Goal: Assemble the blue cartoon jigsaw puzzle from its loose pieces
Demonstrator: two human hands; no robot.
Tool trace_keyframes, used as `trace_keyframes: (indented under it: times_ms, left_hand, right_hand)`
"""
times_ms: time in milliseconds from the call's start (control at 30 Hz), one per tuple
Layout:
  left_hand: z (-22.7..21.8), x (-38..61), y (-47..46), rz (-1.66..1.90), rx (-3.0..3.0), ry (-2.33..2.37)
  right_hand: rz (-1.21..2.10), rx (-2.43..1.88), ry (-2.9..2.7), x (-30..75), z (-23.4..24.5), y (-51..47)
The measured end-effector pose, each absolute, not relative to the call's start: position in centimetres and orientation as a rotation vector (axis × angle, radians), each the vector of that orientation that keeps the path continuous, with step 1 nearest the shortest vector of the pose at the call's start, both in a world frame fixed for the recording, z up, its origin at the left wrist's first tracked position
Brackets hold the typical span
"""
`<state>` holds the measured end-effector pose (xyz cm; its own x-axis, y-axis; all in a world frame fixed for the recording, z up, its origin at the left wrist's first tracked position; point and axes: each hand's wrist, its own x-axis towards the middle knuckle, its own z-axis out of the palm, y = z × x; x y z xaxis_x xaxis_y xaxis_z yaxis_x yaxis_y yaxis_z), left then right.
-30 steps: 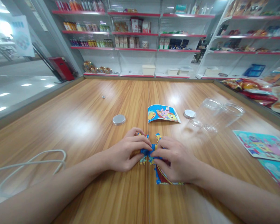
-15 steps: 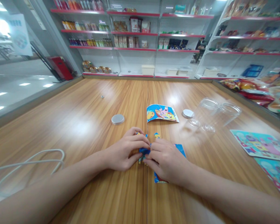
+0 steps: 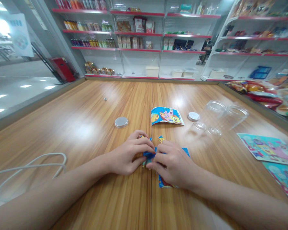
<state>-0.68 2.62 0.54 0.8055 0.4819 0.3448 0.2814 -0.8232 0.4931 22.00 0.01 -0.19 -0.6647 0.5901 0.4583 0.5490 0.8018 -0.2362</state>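
My left hand (image 3: 128, 155) and my right hand (image 3: 171, 164) meet at the middle of the wooden table (image 3: 86, 127), fingers curled and pinched on small blue and yellow puzzle pieces (image 3: 148, 155). A partly joined blue puzzle section (image 3: 162, 183) lies under my right hand, mostly hidden. Loose pieces (image 3: 161, 139) sit just beyond my fingertips. A cartoon reference picture (image 3: 166, 116) lies farther out.
Two clear jars (image 3: 218, 119) lie on their sides at the right, with a silver lid (image 3: 193, 116) beside them and another lid (image 3: 121, 122) to the left. Colourful puzzle boards (image 3: 266, 148) sit at the right edge. A white cord (image 3: 28, 169) loops at the left. Store shelves (image 3: 139, 35) stand behind.
My right hand has slid slightly left and toward the left hand, covering more of the joined section. The left hand has barely moved.
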Motion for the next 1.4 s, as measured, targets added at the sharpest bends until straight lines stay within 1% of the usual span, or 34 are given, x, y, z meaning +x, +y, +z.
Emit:
trace_keyframes:
  times_ms: [133,267,367,633,833,1000,1267,1400]
  left_hand:
    - [0.3,-1.2,2.6,0.722,2.623,0.509]
    - [0.1,-1.6,2.5,0.714,2.648,0.386]
    - [0.0,-1.5,2.5,0.67,2.636,0.378]
    - [0.0,-1.4,2.7,0.722,2.615,0.37]
    - [-0.1,-1.4,2.7,0.698,2.597,0.388]
    - [0.0,-1.4,2.7,0.713,2.601,0.386]
    - [0.0,-1.4,2.7,0.704,2.614,0.38]
    - [0.0,-1.3,2.7,0.71,2.61,0.385]
  right_hand:
    - [0.099,-1.119,-2.222,23.9,0.2,1.5]
    - [0.175,-1.274,-2.297,24.9,-0.1,2.7]
    - [0.218,-1.305,-2.329,24.7,-0.5,2.8]
    - [0.256,-1.285,-2.251,24.6,-0.3,2.6]
    - [0.265,-1.325,-2.3,24.7,-0.4,2.8]
    - [0.264,-1.163,-2.291,24.5,-0.1,2.3]
    - [0.343,-0.996,-2.44,24.3,0.0,1.8]
    - [0.429,-0.839,-2.49,24.3,0.1,1.7]
